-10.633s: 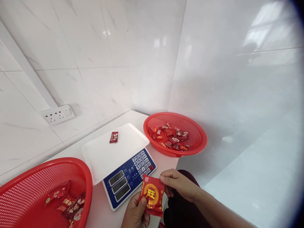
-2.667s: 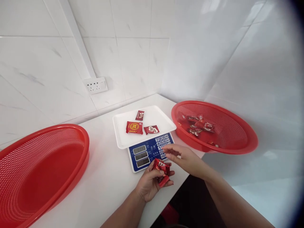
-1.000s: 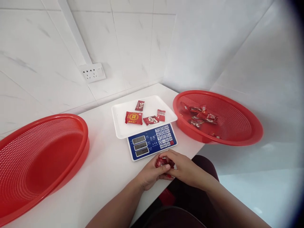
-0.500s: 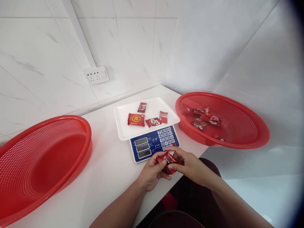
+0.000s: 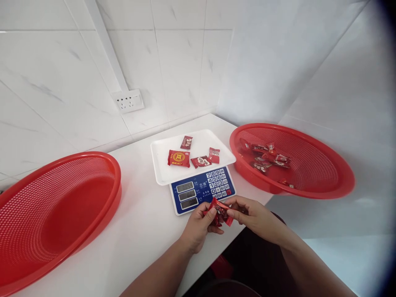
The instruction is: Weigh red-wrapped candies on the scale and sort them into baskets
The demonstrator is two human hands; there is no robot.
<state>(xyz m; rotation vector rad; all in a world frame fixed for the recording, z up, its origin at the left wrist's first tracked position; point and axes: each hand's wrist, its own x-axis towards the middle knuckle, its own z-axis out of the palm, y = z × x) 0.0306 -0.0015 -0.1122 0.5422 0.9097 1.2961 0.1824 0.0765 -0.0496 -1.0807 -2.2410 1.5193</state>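
Red wrapped snack packets (image 5: 221, 211) are between my two hands, in front of the scale. My left hand (image 5: 199, 225) is closed round them, thumb on top. The fingers of my right hand (image 5: 249, 214) pinch the right edge of a red wrapper. Just beyond is a blue and white scale (image 5: 202, 187) with a keypad and three displays. Its white tray (image 5: 163, 165) carries several packets, among them a larger red one with a yellow emblem (image 5: 178, 158), a dark red one (image 5: 186, 142) behind it and a small red one (image 5: 214, 155) on the right.
At the right, a red mesh basket (image 5: 321, 165) holds several red packets. Another red basket (image 5: 116, 177) with nothing visible inside stands on the left of the white table (image 5: 133, 218). A tiled wall with a socket (image 5: 128, 101) rises behind.
My right hand has shifted slightly right, and its fingers now pinch the wrapper's edge. More of the packet's printed face shows. The whole view has moved slightly.
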